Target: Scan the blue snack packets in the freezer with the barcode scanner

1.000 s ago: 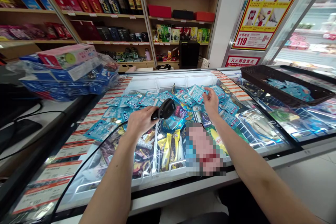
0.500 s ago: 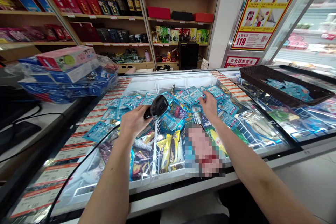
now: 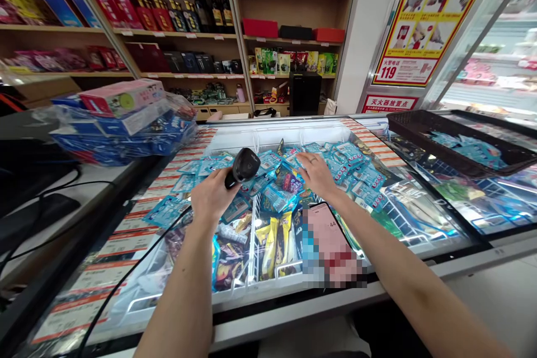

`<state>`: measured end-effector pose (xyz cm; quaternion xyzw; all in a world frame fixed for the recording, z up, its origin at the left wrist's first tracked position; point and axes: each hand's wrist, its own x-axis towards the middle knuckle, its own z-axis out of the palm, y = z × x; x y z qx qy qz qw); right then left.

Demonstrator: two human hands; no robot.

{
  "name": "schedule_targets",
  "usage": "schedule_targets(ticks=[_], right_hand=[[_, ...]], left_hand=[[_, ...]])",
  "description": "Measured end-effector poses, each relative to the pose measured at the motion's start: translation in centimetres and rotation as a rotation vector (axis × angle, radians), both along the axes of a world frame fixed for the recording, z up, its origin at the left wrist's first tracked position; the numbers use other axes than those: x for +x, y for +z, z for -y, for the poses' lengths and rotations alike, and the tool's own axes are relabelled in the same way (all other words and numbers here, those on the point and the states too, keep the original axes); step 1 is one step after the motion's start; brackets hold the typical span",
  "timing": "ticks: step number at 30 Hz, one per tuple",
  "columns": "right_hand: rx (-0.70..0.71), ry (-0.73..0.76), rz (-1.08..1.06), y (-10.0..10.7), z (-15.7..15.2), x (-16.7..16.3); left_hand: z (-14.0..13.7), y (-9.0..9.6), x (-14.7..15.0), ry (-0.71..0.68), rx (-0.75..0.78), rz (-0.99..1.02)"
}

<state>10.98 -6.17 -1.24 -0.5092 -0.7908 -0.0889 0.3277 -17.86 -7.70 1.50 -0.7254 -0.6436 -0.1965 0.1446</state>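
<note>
Scanner (image 3: 245, 165), handle largely hidden by left grip (image 3: 211, 197)

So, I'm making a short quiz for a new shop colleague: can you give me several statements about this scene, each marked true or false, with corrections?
1. The left hand holds a black scanner. True.
2. A pink box lies on top of the blue boxes. True.
3. The right hand touches the pink box. False: it is over the blue packets, well away from the box.
4. The dark basket holds only yellow-wrapped bars. False: similar packets, blue ones, lie in it.
5. The red-and-yellow poster shows the number 119. True.
</note>
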Motion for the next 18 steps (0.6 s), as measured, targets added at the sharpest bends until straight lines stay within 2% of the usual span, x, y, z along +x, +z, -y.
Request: schedule_targets(ticks=[6,10,13,18], right_hand=[[-0.155,0.147,0.138,-0.8,-3.5,-2.8],[-0.235,0.146,0.227,-1.4,-5.5,-3.7],[-0.267,0.138,0.272,-1.6,-5.6,-4.3],[-0.245,0.089,0.226,-0.8,-4.8,-5.1]], left_hand=[[0.0,0.0,-0.4,0.005,0.018,-0.006],[0.0,0.0,-0.7,0.004,0.036,-0.004],[0.0,0.0,-0.9,0.004,0.053,0.002],[0.1,0.1,-1.0,0.022,0.066,0.027]])
